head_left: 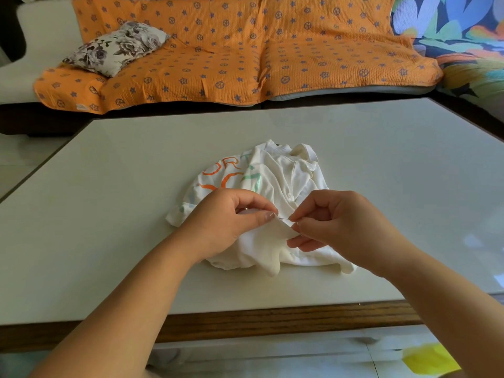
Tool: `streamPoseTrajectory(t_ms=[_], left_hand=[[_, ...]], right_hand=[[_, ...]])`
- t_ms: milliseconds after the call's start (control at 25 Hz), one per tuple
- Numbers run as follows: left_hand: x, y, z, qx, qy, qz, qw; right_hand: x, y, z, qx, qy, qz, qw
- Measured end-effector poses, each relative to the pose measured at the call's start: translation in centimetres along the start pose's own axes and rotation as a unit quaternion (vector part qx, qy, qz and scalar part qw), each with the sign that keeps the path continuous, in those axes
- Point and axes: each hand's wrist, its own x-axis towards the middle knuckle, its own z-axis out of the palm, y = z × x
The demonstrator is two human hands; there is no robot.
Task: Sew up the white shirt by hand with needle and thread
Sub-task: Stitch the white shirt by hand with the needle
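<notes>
Toward the near side of the bench, the white shirt lies in a crumpled heap, collar at the far end and the orange and green print turned to the left. Its nearest fold is lifted off the surface between the two hands. The left hand pinches that fold between thumb and forefinger, apparently to draw the cloth taut and hold up a firm edge for stitching. The right hand is closed on the needle, a thin dark sliver held nearly level, its tip right at the pinched edge beside the left thumb. Whether the point has entered the cloth is too fine to tell, and the thread cannot be made out.

Judging by this grip, a stitch is in hand; the rest of the shirt is left bunched on the bench so that only the worked seam has to be supported. With the tip so close to the left thumb, a careless push could prick it.

Beyond the bench, an orange sofa cover carries a flowered cushion.
</notes>
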Motion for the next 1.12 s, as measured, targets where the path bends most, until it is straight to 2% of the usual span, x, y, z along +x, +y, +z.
streamPoseTrajectory(t_ms=[440, 760, 880, 1000, 1120], left_hand=[[0.1, -0.1, 0.8, -0.062, -0.040, -0.025, 0.997], [0.0, 0.1, 0.5, -0.171, -0.029, -0.049, 0.984], [0.1, 0.1, 0.7, -0.183, -0.020, -0.059, 0.981], [0.1, 0.0, 1.0, -0.176, -0.022, -0.063, 0.982], [0.1, -0.1, 1.1, -0.170, -0.011, -0.074, 0.983]], right_hand=[[0.3, 0.4, 0.2, 0.099, -0.063, 0.018, 0.993], [1.3, 1.1, 0.1, 0.145, -0.042, 0.001, 0.988], [1.1, 1.0, 0.5, 0.168, -0.025, -0.029, 0.985], [1.0, 1.1, 1.0, 0.147, -0.008, -0.073, 0.986], [0.9, 1.0, 1.1, 0.120, 0.003, -0.077, 0.990]])
